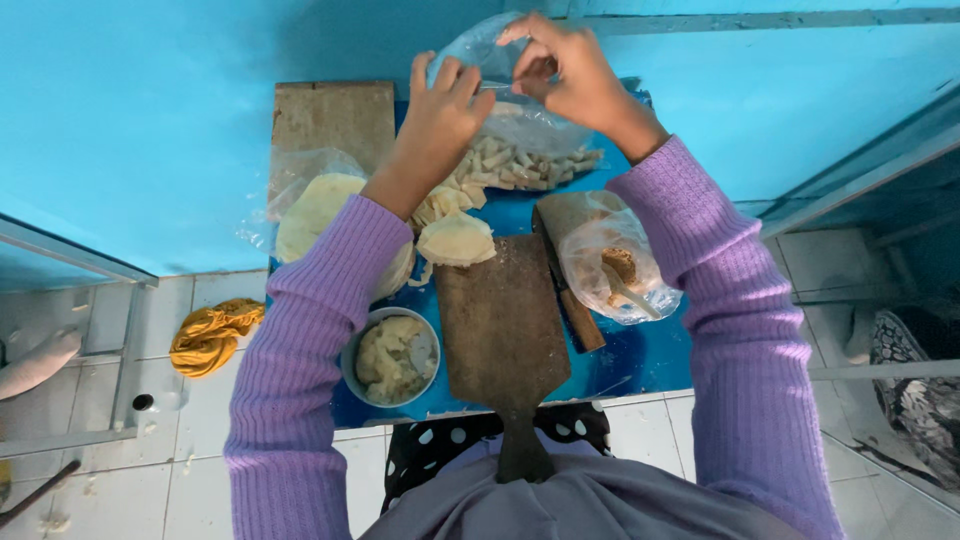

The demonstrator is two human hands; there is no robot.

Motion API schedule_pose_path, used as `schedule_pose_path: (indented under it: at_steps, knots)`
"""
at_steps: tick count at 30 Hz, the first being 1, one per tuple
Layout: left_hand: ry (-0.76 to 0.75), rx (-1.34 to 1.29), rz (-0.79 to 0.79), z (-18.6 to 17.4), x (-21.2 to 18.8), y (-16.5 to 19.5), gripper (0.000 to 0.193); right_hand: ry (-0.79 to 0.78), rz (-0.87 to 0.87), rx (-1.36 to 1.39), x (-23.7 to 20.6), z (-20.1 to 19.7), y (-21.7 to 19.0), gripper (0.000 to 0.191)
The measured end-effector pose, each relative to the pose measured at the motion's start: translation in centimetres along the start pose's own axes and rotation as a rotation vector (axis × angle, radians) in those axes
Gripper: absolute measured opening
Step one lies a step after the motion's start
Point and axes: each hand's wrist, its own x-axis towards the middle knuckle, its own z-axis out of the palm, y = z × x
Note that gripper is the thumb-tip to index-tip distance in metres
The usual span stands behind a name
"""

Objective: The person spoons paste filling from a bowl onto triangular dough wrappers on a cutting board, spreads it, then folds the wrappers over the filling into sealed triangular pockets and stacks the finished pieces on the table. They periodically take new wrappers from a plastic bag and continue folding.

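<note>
both hands were raised at the far edge of the blue bench (640, 360), working at the mouth of a clear plastic bag (520, 125). the left hand (440, 120) had its fingers (455, 75) curled together and pinched the near side of the bag's rim. the right hand (565, 70) pinched the rim's far side between thumb and forefinger, its other fingers bent loosely above. the bag lay on the bench against the blue wall (150, 120), its lower part full of pale rolled pieces (520, 165) that spilled toward the person. purple sleeves (300, 330) covered both arms.

just in front of the bag sat a folded pale wrapper (456, 240), touching the far end of a worn wooden cutting board (500, 320) whose handle pointed back at the person. left of the board stood a grey bowl (352, 350) of pale mashed filling (385, 360) with a spoon (420, 350) in it. beyond the bowl, a stack of round pale sheets (310, 210) lay in loose plastic, partly hidden under the left forearm, and a second wooden board (330, 115) lay behind that. right of the cutting board a knife with a wooden handle (575, 310) lay along its edge, and beside it a small clear bag (615, 265) held something brown with a spoon. a yellow cloth (210, 335) lay on the tiled floor (90, 490) to the left, well apart from the bench.
</note>
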Motion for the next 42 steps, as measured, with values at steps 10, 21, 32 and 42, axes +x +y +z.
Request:
schedule_pose_path:
  at_steps: [10, 21, 32, 42]
  knots:
    - [-0.108, -0.064, 0.054, -1.5, -0.9, 0.2, 0.018, -0.238, 0.092, 0.045, -0.1, 2.1, -1.1, 0.061]
    - [-0.167, 0.064, -0.077, -0.7, -0.5, 0.7, 0.073, -0.031, -0.025, -0.249, -2.0, -2.6, 3.1, 0.097]
    - [-0.233, -0.106, -0.121, -2.8, -1.8, 1.1, 0.016, -0.252, 0.140, -0.441, -6.1, -4.4, -8.2, 0.094]
    - [-0.007, -0.417, -0.402, -10.9, -1.6, 1.3, 0.038, -0.370, -0.034, -0.292, -8.4, 11.2, -12.3, 0.067]
